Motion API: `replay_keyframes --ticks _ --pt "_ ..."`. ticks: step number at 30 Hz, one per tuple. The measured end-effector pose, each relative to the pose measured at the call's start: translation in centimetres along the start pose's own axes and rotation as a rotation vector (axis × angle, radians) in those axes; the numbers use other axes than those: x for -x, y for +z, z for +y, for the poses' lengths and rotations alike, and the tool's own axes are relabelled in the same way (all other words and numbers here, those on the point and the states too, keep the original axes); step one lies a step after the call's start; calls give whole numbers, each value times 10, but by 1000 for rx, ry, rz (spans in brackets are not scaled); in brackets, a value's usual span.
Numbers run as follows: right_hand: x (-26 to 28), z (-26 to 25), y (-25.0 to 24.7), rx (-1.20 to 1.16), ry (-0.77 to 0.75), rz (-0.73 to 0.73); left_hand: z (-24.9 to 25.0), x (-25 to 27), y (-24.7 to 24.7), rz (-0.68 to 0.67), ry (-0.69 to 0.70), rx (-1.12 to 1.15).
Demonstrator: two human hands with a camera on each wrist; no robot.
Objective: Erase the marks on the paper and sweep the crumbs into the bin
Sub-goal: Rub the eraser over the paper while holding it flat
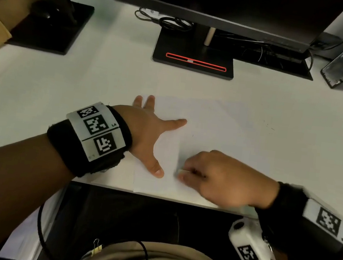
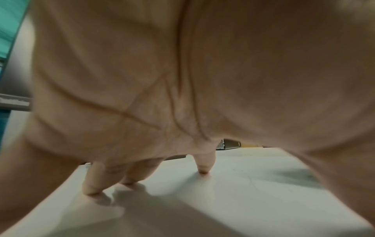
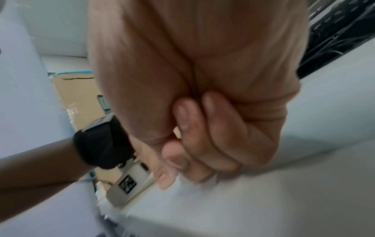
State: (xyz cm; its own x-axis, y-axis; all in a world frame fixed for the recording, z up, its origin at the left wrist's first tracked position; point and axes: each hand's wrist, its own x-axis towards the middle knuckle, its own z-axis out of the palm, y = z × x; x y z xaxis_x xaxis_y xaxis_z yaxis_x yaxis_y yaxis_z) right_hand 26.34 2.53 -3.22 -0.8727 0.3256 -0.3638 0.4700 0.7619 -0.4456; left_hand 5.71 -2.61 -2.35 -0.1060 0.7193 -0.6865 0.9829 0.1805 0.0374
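The paper (image 1: 198, 129) lies at the desk's (image 1: 86, 80) near edge, thin and apt to crease. My left hand (image 1: 150, 133) presses it flat, fingers spread; my right hand (image 1: 220, 179) pinches the small eraser (image 1: 182, 171) near that edge.

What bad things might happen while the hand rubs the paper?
The paper reaches the desk's near edge, so hard rubbing by the right hand with the eraser might crease it or slide it off. The left hand presses only its left side. No bin is in view, so crumbs may scatter.
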Motion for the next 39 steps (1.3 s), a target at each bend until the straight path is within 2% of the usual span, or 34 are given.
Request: replay_keyframes --ticks 4,9,13,17,21,25,27,31,35,39 --pt "-8 14 -19 -39 142 87 0 2 -1 -5 -3 15" --pt "-4 0 -5 -14 51 -15 0 1 -1 -5 -1 9" --pt "-11 13 -18 -38 152 77 1 2 -1 -6 -5 20" --pt "-9 -1 -5 0 59 11 0 1 0 -4 0 11" --pt "-15 11 -18 -30 152 72 0 2 0 -1 2 15" --pt "-11 -4 -5 2 62 14 1 1 0 -1 -3 8" --pt "-13 -2 -5 -11 64 -8 1 1 -1 2 -1 9" --pt "-19 6 -15 -29 115 68 1 2 -1 -2 -7 16" --pt "-17 -6 -5 1 37 -24 2 0 -1 4 -7 3" --pt "-24 6 -18 -15 122 64 2 1 -1 0 -11 14"
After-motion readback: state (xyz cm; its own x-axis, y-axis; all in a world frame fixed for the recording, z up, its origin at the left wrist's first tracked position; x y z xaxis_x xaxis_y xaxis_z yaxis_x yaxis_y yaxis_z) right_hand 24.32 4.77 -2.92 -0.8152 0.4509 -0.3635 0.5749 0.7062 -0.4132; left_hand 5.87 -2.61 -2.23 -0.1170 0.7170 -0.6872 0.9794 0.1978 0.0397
